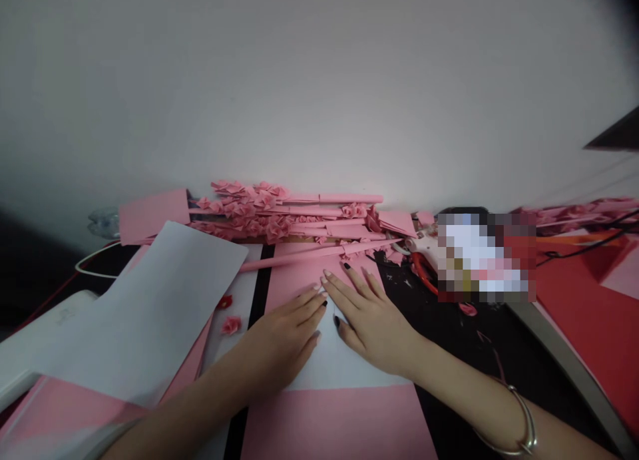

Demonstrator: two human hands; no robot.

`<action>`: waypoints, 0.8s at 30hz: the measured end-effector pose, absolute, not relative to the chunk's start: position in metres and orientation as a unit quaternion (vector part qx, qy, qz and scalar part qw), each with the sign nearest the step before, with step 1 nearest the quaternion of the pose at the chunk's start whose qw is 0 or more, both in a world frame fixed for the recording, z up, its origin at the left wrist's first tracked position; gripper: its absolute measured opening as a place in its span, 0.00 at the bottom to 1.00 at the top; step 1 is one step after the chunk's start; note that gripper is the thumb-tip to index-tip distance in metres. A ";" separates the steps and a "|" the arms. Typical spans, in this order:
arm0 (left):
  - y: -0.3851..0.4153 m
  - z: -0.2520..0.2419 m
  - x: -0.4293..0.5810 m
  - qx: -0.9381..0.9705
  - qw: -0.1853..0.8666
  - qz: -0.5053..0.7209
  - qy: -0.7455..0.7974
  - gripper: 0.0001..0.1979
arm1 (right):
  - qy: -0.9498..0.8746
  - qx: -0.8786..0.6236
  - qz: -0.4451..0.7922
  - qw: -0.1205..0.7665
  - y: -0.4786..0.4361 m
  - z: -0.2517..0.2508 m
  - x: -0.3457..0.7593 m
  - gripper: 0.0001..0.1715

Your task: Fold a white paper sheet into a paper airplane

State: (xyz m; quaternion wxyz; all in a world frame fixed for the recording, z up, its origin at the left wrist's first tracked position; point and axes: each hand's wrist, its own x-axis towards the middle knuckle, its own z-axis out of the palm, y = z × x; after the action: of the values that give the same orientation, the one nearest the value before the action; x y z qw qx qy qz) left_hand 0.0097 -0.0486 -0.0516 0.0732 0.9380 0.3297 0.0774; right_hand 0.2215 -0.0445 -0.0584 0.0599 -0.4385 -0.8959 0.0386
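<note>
Two bare hands lie flat on paper in the middle of a dark table (449, 340). The paper is a long pink sheet (334, 423) with a white part (344, 353) in its middle, and it runs from the near edge of the table toward the far edge. The left hand (284, 333) rests on the pink and white paper, and its fingers (304, 307) are open and lie close together. The right hand (369, 320) rests just beside it, and its fingers (352, 283) are spread open. Neither hand grips anything. They just press down, and their fingertips nearly touch. The nails are dark on some fingers, and a silver bangle (522, 430) sits on the right wrist.

A big white sheet (144, 313) lies to the left of the hands, over more pink paper. Two small paper flowers, one pink (231, 325) and one red (224, 301), sit near it. Along the far edge, by the wall, is a heap of pink paper roses on long pink sticks (259, 210). One pink stick (319, 255) lies across the top of the pink sheet. To the right are a glue gun (422, 245) and a red board (584, 293). Part of that corner is blurred, so I cannot tell what is there.
</note>
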 end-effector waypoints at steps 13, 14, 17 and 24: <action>-0.051 -0.057 0.019 0.917 0.085 0.093 0.380 0.28 | -0.898 -0.434 0.042 0.059 -0.045 -0.058 0.220 0.38; -0.051 -0.058 0.020 0.915 0.087 0.094 0.382 0.28 | -0.897 -0.436 0.042 0.058 -0.045 -0.058 0.220 0.38; -0.050 -0.059 0.021 0.914 0.083 0.093 0.387 0.28 | -0.896 -0.439 0.042 0.060 -0.045 -0.057 0.220 0.38; -0.058 -0.054 0.021 0.913 0.051 0.052 0.401 0.25 | -0.891 -0.448 0.052 0.056 -0.045 -0.056 0.219 0.38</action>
State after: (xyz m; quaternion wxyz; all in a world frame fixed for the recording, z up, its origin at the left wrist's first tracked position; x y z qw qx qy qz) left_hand 0.0205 -0.0575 -0.0537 0.0505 0.9133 0.4008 0.0517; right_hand 0.2186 -0.0449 -0.0555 0.0564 -0.4482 -0.8906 0.0521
